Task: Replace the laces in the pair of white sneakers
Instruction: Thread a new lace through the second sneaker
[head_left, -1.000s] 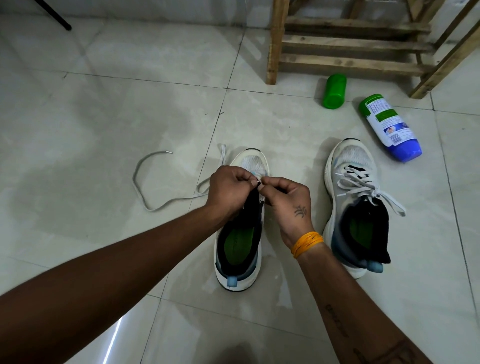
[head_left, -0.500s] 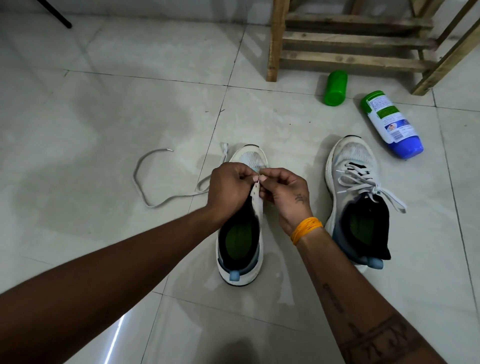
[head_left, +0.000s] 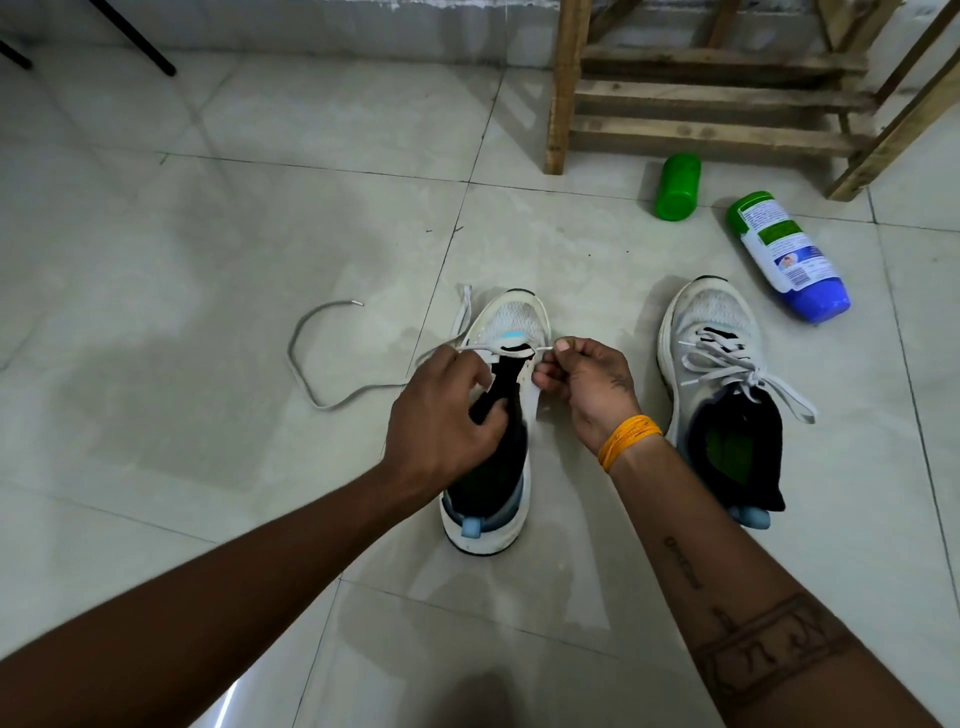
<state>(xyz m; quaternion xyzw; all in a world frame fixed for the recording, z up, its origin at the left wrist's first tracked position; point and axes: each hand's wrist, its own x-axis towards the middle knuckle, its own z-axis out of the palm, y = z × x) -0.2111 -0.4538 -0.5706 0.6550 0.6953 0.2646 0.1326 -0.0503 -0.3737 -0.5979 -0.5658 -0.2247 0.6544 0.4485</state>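
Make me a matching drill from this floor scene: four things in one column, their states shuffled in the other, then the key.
1. left sneaker
2. right sneaker
3. green bottle
4. lace

A. fully laced and tied
B. trailing loose over the tiles
C. lying on its side near the wooden frame
D. only its toe-end eyelets threaded

Pairs: 1-D, 2-A, 3-C, 4-B

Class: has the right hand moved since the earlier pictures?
Yes. The right hand has shifted rightward, off the sneaker's middle toward its right edge, pulling the lace tip out.

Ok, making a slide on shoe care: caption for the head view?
Both hands, left and right, thread a white lace through the left sneaker.
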